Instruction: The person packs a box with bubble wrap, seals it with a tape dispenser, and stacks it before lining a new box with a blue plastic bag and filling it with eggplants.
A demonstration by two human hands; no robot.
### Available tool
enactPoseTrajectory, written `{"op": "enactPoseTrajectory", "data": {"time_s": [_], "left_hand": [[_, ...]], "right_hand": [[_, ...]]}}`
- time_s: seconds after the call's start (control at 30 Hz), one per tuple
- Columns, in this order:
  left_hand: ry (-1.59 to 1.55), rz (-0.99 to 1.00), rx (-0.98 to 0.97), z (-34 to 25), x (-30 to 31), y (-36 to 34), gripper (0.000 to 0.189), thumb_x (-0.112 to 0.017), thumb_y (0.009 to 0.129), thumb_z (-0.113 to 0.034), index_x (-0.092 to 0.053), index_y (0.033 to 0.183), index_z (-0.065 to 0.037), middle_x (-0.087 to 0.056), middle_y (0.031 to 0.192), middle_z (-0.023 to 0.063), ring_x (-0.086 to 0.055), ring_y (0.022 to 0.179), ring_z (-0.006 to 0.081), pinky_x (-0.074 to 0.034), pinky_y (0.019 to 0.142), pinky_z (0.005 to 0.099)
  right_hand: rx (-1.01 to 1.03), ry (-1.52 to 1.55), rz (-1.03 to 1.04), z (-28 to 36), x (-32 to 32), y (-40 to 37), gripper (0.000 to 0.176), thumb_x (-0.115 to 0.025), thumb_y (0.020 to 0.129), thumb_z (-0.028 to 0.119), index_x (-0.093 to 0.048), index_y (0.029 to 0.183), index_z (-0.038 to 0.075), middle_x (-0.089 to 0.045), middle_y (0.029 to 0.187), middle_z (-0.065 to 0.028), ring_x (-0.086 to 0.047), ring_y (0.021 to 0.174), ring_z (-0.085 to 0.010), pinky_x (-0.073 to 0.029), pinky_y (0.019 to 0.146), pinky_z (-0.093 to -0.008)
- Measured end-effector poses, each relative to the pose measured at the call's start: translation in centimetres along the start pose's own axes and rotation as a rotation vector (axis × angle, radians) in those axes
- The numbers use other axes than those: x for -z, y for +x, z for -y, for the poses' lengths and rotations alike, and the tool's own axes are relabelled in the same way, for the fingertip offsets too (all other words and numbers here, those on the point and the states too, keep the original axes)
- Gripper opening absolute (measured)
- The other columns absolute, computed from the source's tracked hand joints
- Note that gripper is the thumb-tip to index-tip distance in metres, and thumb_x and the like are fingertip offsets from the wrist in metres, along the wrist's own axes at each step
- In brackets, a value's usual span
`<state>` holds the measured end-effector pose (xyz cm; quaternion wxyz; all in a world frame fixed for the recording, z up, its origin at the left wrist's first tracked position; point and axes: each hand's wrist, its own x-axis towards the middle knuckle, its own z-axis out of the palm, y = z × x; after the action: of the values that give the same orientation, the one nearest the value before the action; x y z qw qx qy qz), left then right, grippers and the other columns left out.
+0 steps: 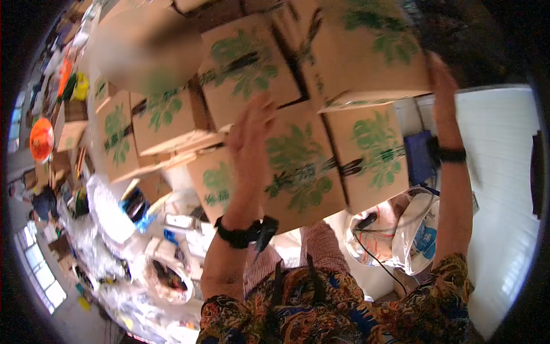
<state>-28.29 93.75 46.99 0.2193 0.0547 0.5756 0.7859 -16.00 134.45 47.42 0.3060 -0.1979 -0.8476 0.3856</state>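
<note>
Stacked cardboard boxes printed with green leaves fill the space in front of me. My left hand (250, 137) is raised before the stack, fingers stretched upward and a little blurred. It overlaps a middle box (303, 155) and the lower edge of the box above it (246, 63). My right hand (442, 80) lies along the right side of the upper right box (366, 57), fingers extended against its edge. That box juts out over a lower right box (366, 155). Dark bands circle both my wrists.
A white panel (498, 172) stands close on my right. Below the stack sits a white bag (415, 235) with a dark cord. Plastic wrap (109, 212), a round container (166, 278) and an orange basin (42, 139) are on the left. A blurred round shape covers the upper left boxes.
</note>
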Motion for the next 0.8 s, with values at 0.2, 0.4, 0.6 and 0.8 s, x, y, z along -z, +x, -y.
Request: {"op": "enactPoseTrajectory", "data": {"time_s": [0.2, 0.4, 0.6, 0.8], "left_hand": [[0.553, -0.403, 0.075, 5.0, 23.8, -4.2, 0.041, -0.052, 0.095, -0.028, -0.055, 0.124, 0.000, -0.063, 0.113, 0.0141, -0.059, 0.105, 0.0255, -0.045, 0.092, 0.0352], [1.054, -0.126, -0.059, 15.5, 35.4, 0.5, 0.042, -0.054, 0.094, -0.032, -0.053, 0.126, -0.006, -0.058, 0.118, 0.0220, -0.054, 0.112, 0.0359, -0.043, 0.093, 0.0380], [0.912, 0.001, 0.028, 16.8, 37.9, 0.2, 0.035, -0.058, 0.092, -0.027, -0.055, 0.113, 0.001, -0.057, 0.116, 0.0220, -0.054, 0.111, 0.0327, -0.043, 0.092, 0.0374], [0.572, -0.229, -0.016, 12.9, 38.2, -10.2, 0.033, -0.059, 0.090, -0.012, -0.050, 0.119, 0.002, -0.050, 0.124, 0.0160, -0.048, 0.115, 0.0260, -0.037, 0.100, 0.0358]], "right_hand": [[-0.576, -0.099, 0.263, 19.3, -2.7, -25.9, 0.020, -0.054, 0.091, 0.015, -0.060, 0.103, -0.001, -0.061, 0.090, -0.0085, -0.060, 0.086, -0.0198, -0.048, 0.075, -0.0334], [-1.342, 0.867, 0.913, 17.4, -23.3, -48.3, 0.084, -0.067, 0.085, 0.038, -0.017, 0.145, 0.005, -0.046, 0.135, -0.0183, -0.057, 0.112, -0.0258, -0.045, 0.097, -0.0358], [-1.698, 1.259, 0.104, 10.2, -36.7, -49.9, 0.048, -0.067, 0.084, 0.011, -0.050, 0.128, 0.007, -0.041, 0.139, -0.0103, -0.043, 0.126, -0.0224, -0.047, 0.094, -0.0341], [-1.437, 1.048, 0.241, 19.4, -32.9, -48.4, 0.055, -0.069, 0.083, 0.015, -0.046, 0.133, 0.007, -0.045, 0.137, -0.0121, -0.049, 0.119, -0.0227, -0.050, 0.088, -0.0336]]}}
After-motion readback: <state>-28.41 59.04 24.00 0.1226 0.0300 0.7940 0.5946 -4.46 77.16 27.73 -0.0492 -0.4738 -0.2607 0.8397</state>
